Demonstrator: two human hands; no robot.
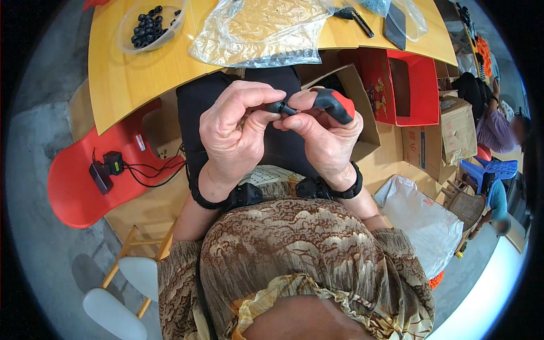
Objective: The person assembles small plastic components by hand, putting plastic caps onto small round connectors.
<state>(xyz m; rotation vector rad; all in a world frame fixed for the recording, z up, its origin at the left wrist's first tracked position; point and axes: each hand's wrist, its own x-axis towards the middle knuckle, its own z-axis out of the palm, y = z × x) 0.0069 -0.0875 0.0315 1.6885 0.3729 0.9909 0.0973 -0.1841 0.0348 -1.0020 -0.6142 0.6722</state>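
Observation:
Above my lap, both hands meet fingertip to fingertip. My left hand [233, 124] pinches a small black hollow cylinder [274, 106] between thumb and fingers, its round opening turned toward the right. My right hand [330, 136] grips a small dark tube-like piece [289, 110] right beside that opening; whether it enters the cylinder I cannot tell. A black and red finger sleeve [334, 105] covers one finger of the right hand. On the table at the far left, a clear plastic bowl [122, 37] holds several similar black pieces [148, 28].
A crumpled clear plastic bag [255, 34] lies on the yellow table [158, 73], with a black-handled tool [361, 22] and a phone [395, 27] farther right. Below stand a red box [422, 85] and cardboard boxes [460, 133]. A red chair [73, 181] carries cables and chargers. People sit at far right.

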